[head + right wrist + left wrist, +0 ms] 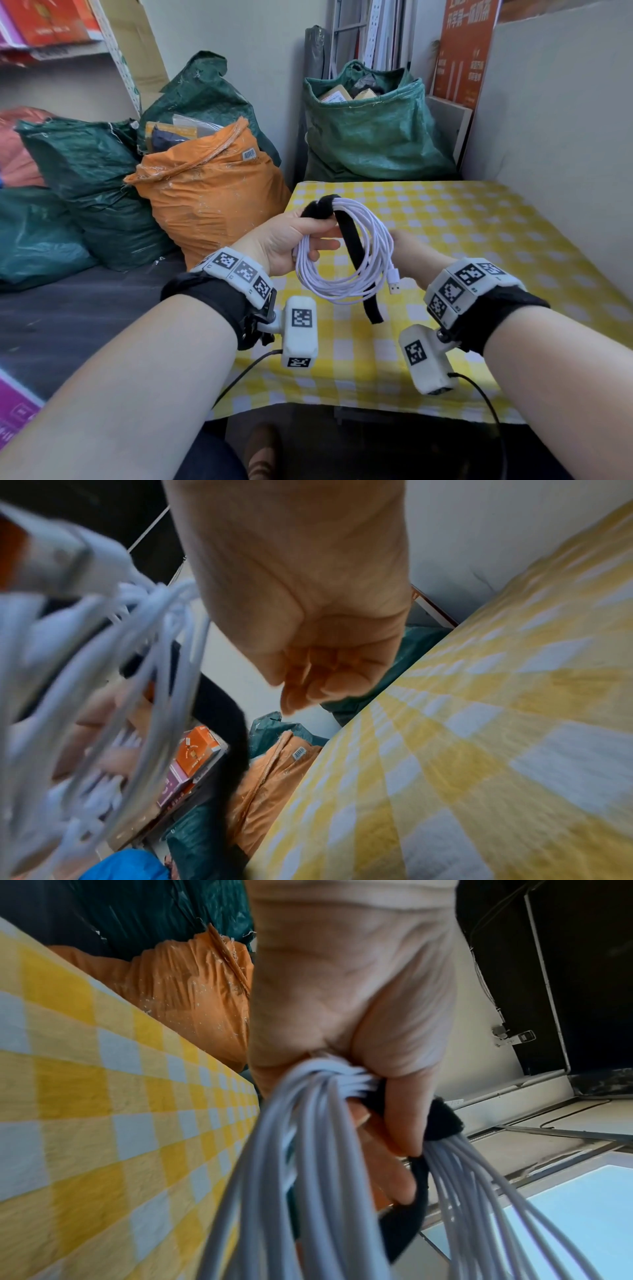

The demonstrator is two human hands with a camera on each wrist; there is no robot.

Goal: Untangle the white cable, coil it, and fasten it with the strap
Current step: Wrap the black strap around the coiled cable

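Observation:
The white cable point(346, 274) is wound into a coil and held up above the yellow checked table point(479, 240). My left hand point(291, 240) grips the coil's upper left part together with the black strap point(352, 246), which loops over the top of the coil. The strap's long end hangs free down through the coil. A USB plug point(394, 282) dangles at the coil's right. My right hand point(411, 250) is just right of the coil, partly hidden behind it. In the right wrist view that right hand point(308, 615) has curled fingers and holds nothing, with the cable point(103, 656) and strap point(232, 723) to its left.
An orange sack point(212, 192) stands on the floor left of the table, with green sacks point(78, 171) beside it. Another green sack point(373, 130) stands behind the table. A pale board point(548, 102) runs along the table's right side.

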